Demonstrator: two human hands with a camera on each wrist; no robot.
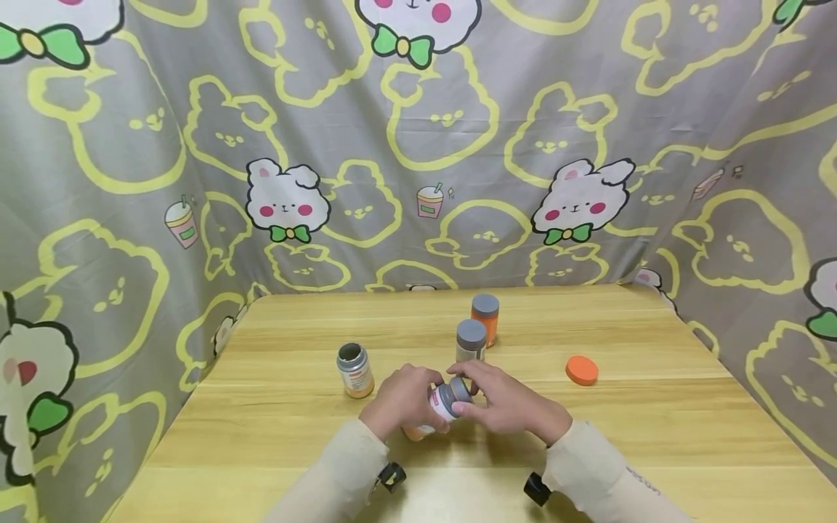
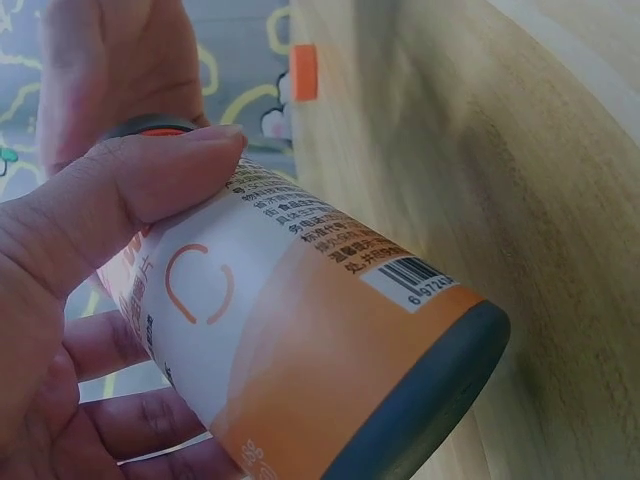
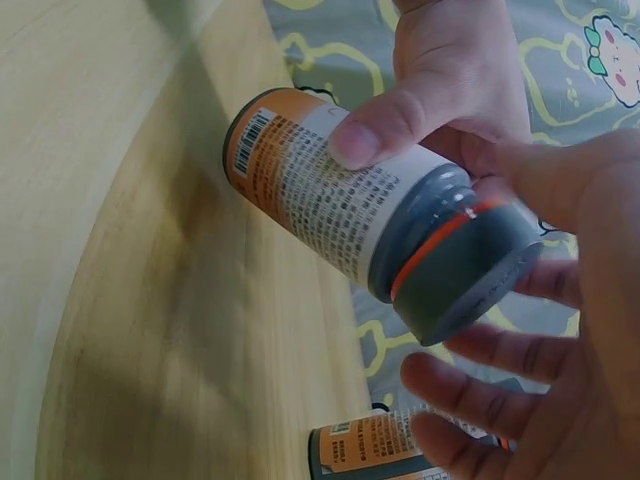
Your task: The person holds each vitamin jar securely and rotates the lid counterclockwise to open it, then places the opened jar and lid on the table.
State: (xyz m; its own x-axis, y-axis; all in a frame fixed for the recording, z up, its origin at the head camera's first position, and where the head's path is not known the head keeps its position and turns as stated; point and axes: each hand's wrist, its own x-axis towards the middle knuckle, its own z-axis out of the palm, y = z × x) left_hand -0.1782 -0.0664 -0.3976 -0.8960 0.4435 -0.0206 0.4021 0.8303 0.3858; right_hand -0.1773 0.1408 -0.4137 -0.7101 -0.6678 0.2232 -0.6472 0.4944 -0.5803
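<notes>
A white-and-orange supplement bottle (image 2: 300,290) is tilted in my left hand (image 1: 407,396), thumb across its label and fingers round the far side. Its dark grey base shows in the left wrist view. On its neck sits a grey cap (image 3: 465,270) with an orange lower rim, slightly askew, and neck threads show beneath it. My right hand (image 1: 503,399) pinches this cap between thumb and index finger, while the other fingers (image 3: 480,395) are spread past it. To the left of my hands an uncapped bottle (image 1: 357,374) of the same kind stands upright, its dark mouth showing.
Just beyond my right hand stands a grey-capped bottle (image 1: 471,340), partly hidden by it. Behind that is an orange bottle (image 1: 486,319) with a grey cap. An orange lid (image 1: 581,370) lies on the wooden table (image 1: 654,428) to the right. A patterned curtain (image 1: 366,240) encloses the back and sides.
</notes>
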